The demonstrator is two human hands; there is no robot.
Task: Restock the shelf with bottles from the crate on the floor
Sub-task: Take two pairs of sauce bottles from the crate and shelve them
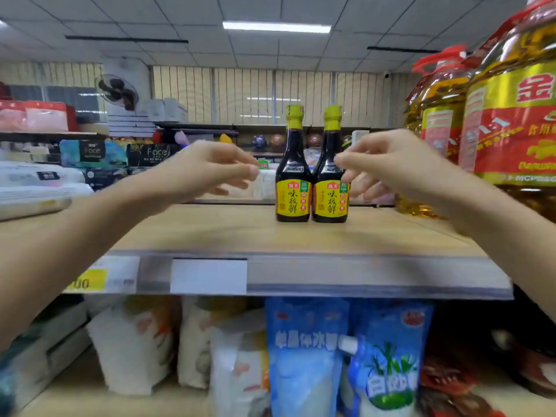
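Observation:
Two dark sauce bottles with yellow caps and yellow labels stand upright side by side on the wooden shelf (210, 233): the left bottle (293, 167) and the right bottle (330, 167) touch each other. My left hand (210, 170) hovers to the left of the left bottle, fingers apart, holding nothing. My right hand (391, 164) hovers just right of the right bottle, fingers apart, holding nothing; its fingertips are close to the bottle's shoulder. The crate is not in view.
Large cooking oil jugs (508, 115) crowd the shelf's right end. White packs (36, 188) lie at the left. A price strip with tags (207, 275) runs along the shelf's front edge. Bags of sugar and other goods (307, 356) fill the lower shelf.

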